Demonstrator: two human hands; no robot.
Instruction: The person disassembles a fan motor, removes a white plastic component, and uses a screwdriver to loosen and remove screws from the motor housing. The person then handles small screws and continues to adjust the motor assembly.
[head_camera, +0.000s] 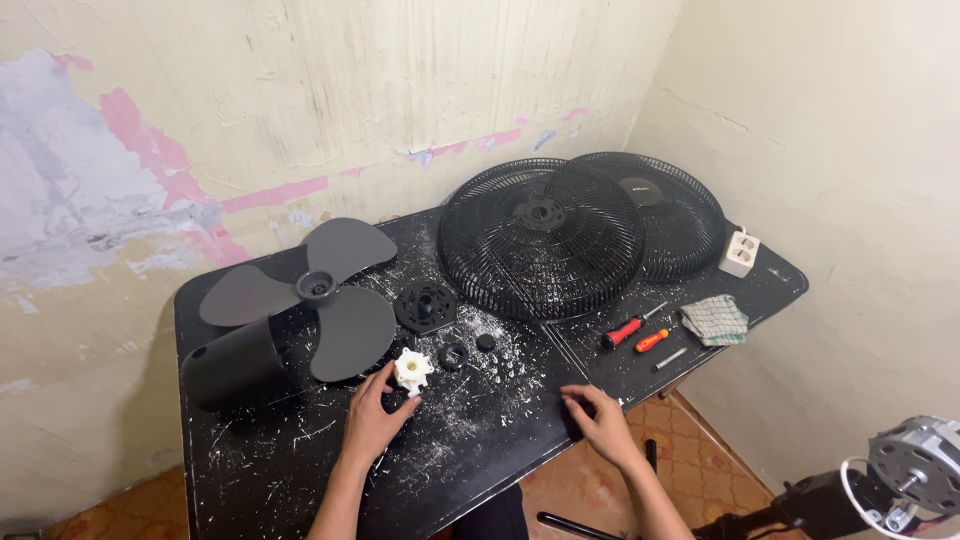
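Fingers (392, 383) of the left hand (372, 418) are closed on a white knob (411, 370), while the right hand (600, 422) is rested loosely curled, empty, on the black table (470, 450).

The rear grille (665, 215) is partly covered by the front grille (541, 240). The motor (915, 470) is cut off by the right edge. The small dark parts (505, 365) are too small to identify. Both forearms exit the bottom edge.

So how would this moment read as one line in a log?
left hand: fingers on white plastic knob | right hand: flat on black table, empty | grey fan blade, two black grilles, screwdrivers: untouched
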